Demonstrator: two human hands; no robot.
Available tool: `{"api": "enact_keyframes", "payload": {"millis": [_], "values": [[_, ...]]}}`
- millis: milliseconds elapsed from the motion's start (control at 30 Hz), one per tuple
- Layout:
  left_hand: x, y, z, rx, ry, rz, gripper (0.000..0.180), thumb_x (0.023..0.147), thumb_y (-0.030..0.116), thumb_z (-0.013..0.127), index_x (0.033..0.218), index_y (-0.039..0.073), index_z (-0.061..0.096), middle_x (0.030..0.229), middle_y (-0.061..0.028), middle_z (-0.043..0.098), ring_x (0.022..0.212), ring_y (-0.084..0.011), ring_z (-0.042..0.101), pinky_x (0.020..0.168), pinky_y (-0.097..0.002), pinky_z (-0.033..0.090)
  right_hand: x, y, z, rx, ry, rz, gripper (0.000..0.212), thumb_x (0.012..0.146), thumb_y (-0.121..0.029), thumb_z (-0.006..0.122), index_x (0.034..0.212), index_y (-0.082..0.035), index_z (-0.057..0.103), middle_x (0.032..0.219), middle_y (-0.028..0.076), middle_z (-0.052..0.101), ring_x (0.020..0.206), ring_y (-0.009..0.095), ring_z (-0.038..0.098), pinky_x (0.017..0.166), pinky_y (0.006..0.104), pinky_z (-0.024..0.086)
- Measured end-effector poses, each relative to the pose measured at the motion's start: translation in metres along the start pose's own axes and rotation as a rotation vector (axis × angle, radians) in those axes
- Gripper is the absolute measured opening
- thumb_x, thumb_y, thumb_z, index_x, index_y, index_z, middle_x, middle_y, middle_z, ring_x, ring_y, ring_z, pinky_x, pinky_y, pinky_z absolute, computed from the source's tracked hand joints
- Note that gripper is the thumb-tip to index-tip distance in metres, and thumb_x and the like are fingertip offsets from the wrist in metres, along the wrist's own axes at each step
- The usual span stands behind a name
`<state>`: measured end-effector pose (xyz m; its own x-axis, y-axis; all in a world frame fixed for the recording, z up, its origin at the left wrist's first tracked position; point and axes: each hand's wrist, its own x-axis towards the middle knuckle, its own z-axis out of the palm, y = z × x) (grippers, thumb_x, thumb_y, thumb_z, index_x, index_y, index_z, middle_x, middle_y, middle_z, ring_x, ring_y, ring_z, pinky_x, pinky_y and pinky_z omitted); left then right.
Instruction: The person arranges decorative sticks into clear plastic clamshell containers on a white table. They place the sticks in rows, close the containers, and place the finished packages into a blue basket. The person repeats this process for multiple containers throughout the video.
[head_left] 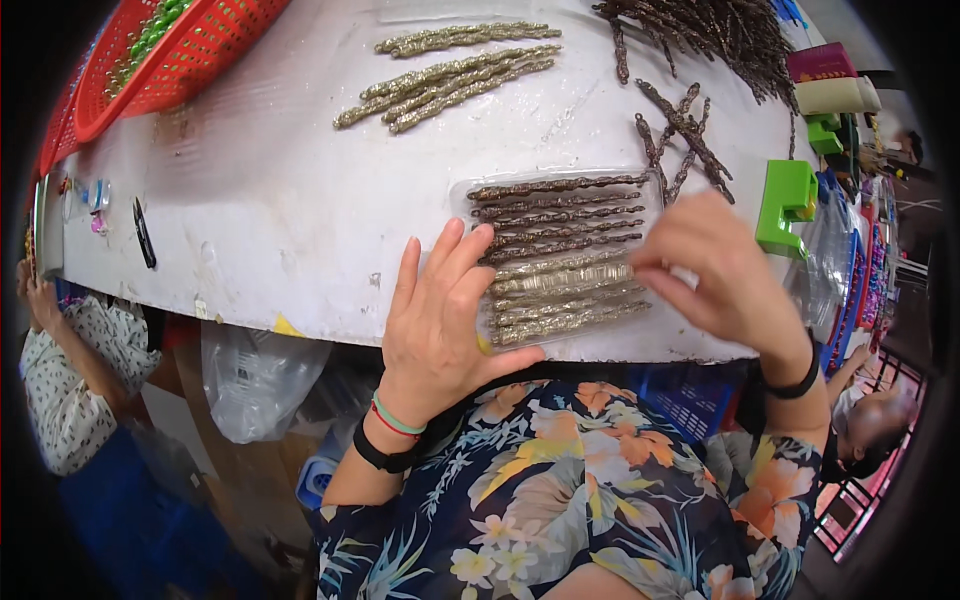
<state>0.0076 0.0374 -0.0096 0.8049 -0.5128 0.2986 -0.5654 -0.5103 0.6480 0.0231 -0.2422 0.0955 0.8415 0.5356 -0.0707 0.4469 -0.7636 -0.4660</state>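
Note:
A clear plastic tray lies near the table's front edge. In its far half are several dark brown glittery twisted sticks; its near half holds several pale gold glittery twisted sticks. My left hand is open, its fingers stretched along the tray's left side and touching it. Over the tray's right edge, my right hand is closed in a pinch by the ends of the gold sticks. It is slightly blurred, and what its fingertips hold, if anything, cannot be made out.
More gold sticks lie beyond the tray. Loose brown sticks and a large brown pile sit far right. A green holder stands at right, a red basket far left, a black pen left. Other people sit at both sides.

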Motion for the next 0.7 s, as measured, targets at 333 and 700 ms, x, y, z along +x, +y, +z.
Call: {"api": "enact_keyframes", "payload": {"millis": [333, 700], "values": [[0.002, 0.002, 0.003, 0.038, -0.019, 0.010, 0.086, 0.061, 0.042, 0.093, 0.124, 0.007, 0.047, 0.145, -0.0170, 0.052, 0.141, -0.0379, 0.045, 0.119, -0.0545, 0.026, -0.019, -0.005, 0.063, 0.122, 0.148, 0.016, 0.013, 0.080, -0.009, 0.075, 0.090, -0.009, 0.066, 0.085, 0.005, 0.060, 0.085, 0.026, 0.058, 0.079, 0.0390, 0.042], [0.001, 0.004, 0.004, 0.077, -0.033, 0.015, 0.087, 0.058, 0.042, 0.094, 0.123, 0.008, 0.047, 0.147, -0.0165, 0.051, 0.141, -0.0384, 0.045, 0.119, -0.0571, 0.026, -0.031, -0.012, 0.069, 0.059, 0.239, 0.001, 0.016, 0.077, -0.009, 0.076, 0.090, -0.010, 0.066, 0.084, 0.003, 0.059, 0.085, 0.024, 0.057, 0.079, 0.0375, 0.041]]}}
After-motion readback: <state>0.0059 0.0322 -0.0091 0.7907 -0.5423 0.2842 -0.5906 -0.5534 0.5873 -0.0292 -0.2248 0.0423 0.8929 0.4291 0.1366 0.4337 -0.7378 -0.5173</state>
